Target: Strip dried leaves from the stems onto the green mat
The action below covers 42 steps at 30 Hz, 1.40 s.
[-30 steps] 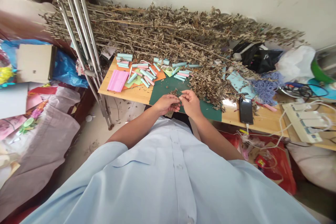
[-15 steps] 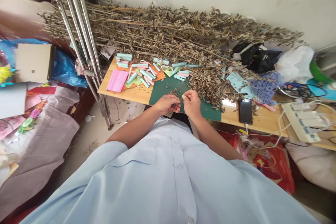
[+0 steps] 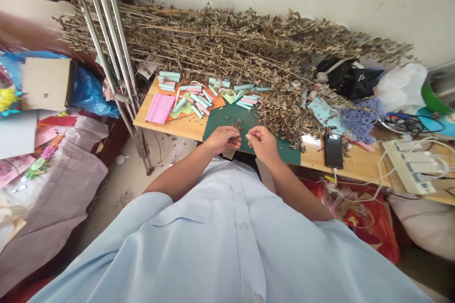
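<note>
My left hand (image 3: 222,139) hovers over the near edge of a dark green cutting mat (image 3: 227,120), shut on a small tuft of dried leaves (image 3: 235,128). My right hand (image 3: 262,144) is just to its right, with its fingertips pinched together. Nothing shows in them. A narrow gap separates the hands. Beyond the mat, a heap of dried leafy stems (image 3: 220,42) spreads along the wall. Rolled pale blue and pink paper tubes (image 3: 195,99) lie on orange and green paper sheets (image 3: 215,103).
A pink paper stack (image 3: 159,109) lies on the wooden table (image 3: 170,125). A black phone (image 3: 333,150) rests to the right, near blue yarn (image 3: 360,120) and a white power strip (image 3: 408,173) with cables. Metal crutches (image 3: 106,47) stand at the table's left.
My hands have drawn slightly apart, and their fingertips no longer meet. The leaf tuft now shows above my left hand's fingers.
</note>
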### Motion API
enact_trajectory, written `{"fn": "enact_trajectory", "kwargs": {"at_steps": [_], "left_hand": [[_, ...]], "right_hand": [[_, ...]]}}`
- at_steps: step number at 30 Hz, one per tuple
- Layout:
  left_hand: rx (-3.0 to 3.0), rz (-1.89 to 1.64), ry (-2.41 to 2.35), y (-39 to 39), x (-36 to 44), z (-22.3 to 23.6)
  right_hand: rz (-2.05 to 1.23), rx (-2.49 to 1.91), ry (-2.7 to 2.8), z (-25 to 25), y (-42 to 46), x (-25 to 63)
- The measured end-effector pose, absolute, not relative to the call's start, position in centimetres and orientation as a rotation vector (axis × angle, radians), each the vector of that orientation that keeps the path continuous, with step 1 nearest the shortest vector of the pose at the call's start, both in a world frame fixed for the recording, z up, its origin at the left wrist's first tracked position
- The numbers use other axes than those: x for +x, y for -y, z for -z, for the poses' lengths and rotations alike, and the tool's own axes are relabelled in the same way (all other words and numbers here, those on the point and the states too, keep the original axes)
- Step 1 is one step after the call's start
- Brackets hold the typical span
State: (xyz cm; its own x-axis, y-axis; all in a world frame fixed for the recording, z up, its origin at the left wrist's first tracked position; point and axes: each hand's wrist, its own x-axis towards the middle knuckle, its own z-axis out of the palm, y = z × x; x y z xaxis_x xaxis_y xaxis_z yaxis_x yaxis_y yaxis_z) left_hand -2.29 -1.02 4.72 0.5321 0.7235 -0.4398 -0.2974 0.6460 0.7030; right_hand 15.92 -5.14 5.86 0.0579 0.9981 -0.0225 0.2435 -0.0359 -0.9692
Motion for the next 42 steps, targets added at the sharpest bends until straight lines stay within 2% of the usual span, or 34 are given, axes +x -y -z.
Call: {"fn": "enact_trajectory", "kwargs": {"at_steps": [4, 7, 10, 15, 21, 36, 42], "left_hand": [[0.616, -0.691, -0.786, 0.7, -2.7, -4.4], [0.62, -0.697, -0.785, 0.7, -2.8, -4.2], [0.629, -0.691, -0.793, 0.8, -2.7, -4.3], [0.611, -0.697, -0.776, 0.8, -2.1, -4.4], [0.544, -0.715, -0.766, 1.0, -1.2, -4.2], [0.462, -0.689, -0.685, 1.1, -1.5, -4.7], [0.475, -0.696, -0.737, 1.1, -1.3, -4.3]], "right_hand": [[-1.249, -1.411, 1.605, -5.5, 7.0, 15.9], [-1.249, -1.438, 1.865, -4.8, 7.4, 16.3], [-1.109, -1.521, 1.888, -4.6, 7.0, 16.6], [-0.662, -1.52, 1.705, -5.6, 6.2, 16.2], [-0.531, -1.392, 1.957, -6.0, 5.2, 15.5], [-0.559, -1.478, 1.872, -5.4, 4.4, 15.6], [-0.565, -1.436, 1.995, -5.7, 4.2, 15.7]]}}
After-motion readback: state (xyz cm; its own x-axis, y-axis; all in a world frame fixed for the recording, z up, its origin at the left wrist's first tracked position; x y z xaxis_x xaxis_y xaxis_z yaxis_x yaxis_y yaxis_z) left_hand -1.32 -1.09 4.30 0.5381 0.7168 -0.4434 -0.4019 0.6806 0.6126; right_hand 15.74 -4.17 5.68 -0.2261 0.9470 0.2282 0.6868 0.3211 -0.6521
